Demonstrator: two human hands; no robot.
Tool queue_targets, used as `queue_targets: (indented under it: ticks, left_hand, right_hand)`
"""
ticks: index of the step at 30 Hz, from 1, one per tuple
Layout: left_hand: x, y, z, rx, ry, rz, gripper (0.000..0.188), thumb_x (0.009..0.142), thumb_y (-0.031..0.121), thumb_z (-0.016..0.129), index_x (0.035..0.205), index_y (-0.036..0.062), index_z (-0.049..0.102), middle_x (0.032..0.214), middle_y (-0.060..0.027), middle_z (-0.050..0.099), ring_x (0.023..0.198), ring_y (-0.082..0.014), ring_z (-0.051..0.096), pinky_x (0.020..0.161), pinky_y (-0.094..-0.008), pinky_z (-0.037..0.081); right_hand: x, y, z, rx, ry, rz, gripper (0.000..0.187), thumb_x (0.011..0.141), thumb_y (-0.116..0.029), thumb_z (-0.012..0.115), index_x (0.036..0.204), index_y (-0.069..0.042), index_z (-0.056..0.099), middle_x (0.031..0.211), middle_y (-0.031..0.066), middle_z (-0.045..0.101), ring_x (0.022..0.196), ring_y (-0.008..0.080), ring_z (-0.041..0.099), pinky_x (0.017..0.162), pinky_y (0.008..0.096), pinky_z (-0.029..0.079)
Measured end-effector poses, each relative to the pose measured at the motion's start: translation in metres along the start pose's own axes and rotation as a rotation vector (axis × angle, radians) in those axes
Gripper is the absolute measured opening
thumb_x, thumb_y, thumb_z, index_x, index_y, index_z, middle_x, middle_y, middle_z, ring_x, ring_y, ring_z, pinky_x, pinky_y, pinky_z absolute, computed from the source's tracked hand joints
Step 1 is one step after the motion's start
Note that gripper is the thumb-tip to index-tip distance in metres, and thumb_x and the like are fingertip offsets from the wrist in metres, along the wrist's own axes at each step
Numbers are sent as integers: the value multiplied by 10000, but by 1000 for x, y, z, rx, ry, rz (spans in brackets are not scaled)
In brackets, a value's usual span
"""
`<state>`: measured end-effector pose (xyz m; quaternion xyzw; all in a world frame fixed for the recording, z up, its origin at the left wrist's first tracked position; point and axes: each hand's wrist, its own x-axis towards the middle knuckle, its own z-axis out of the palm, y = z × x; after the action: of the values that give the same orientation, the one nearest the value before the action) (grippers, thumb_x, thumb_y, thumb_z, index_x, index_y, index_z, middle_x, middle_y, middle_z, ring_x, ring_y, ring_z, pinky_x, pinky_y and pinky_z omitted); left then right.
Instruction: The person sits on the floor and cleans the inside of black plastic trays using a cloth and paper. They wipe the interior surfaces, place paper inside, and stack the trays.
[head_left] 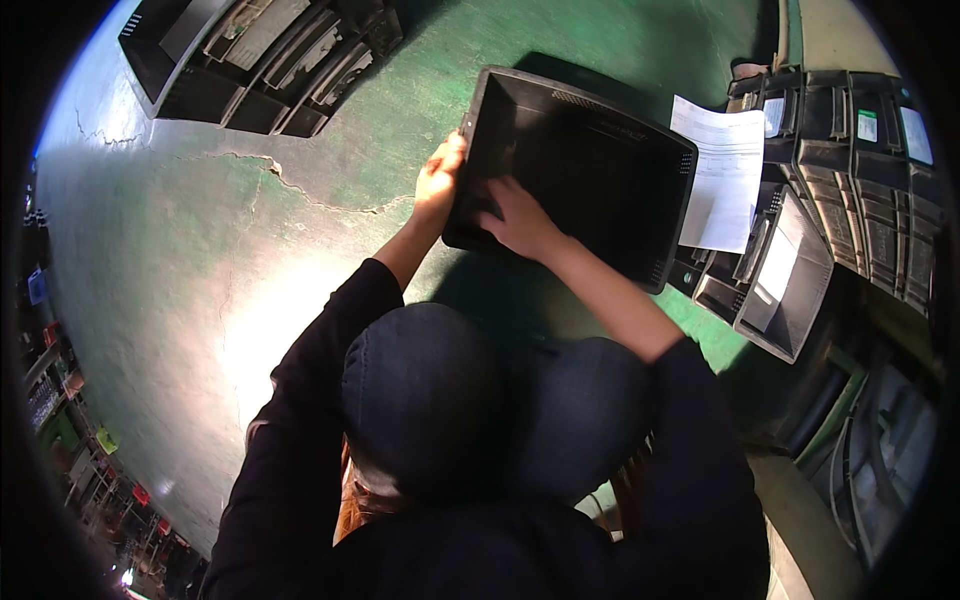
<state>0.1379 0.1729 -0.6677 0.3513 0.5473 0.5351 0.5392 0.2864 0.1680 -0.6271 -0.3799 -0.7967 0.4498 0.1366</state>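
Note:
A large black plastic crate (pixel 600 160) stands on the green floor in front of my knees, its inside empty and dark. My left hand (pixel 438 180) grips the crate's near-left rim and outer wall, thumb on the edge. My right hand (pixel 518 222) lies inside the crate near that same corner, fingers spread flat on its bottom. Both forearms reach forward over my dark-trousered knees.
A white printed sheet (pixel 725 175) lies over the stacked black bins (pixel 860 190) to the right of the crate. An open bin with a pale lining (pixel 785 275) sits close right. More black trays (pixel 260 60) lie at the upper left. A crack (pixel 290 185) runs across the green floor.

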Motion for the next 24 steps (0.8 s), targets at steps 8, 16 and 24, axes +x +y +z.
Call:
queue_targets:
  ticks: [8,16,24]
  left_hand:
    - [1,2,-10,-579,-21,-654,587,921,519,217,1270,94,423,1221,-84,505,1093,-254,485,918,-414,384]
    - [-4,17,6,587,24,-114,538,839,452,542,1148,14,495,900,-169,606,812,-296,592,754,-347,460]
    - [-9,23,19,659,120,82,480,883,366,503,1302,150,410,1002,-227,576,912,-348,575,797,-389,448]
  right_hand:
    - [42,-24,-22,-389,458,-98,204,742,-226,636,896,-117,558,894,95,488,793,279,567,622,379,508]
    - [90,14,-111,-472,382,35,365,758,-195,608,1115,-167,539,1074,116,453,907,333,564,755,433,480]
    - [-34,101,-211,-615,359,246,378,763,-143,615,1126,-242,569,1020,70,507,926,298,557,776,361,470]
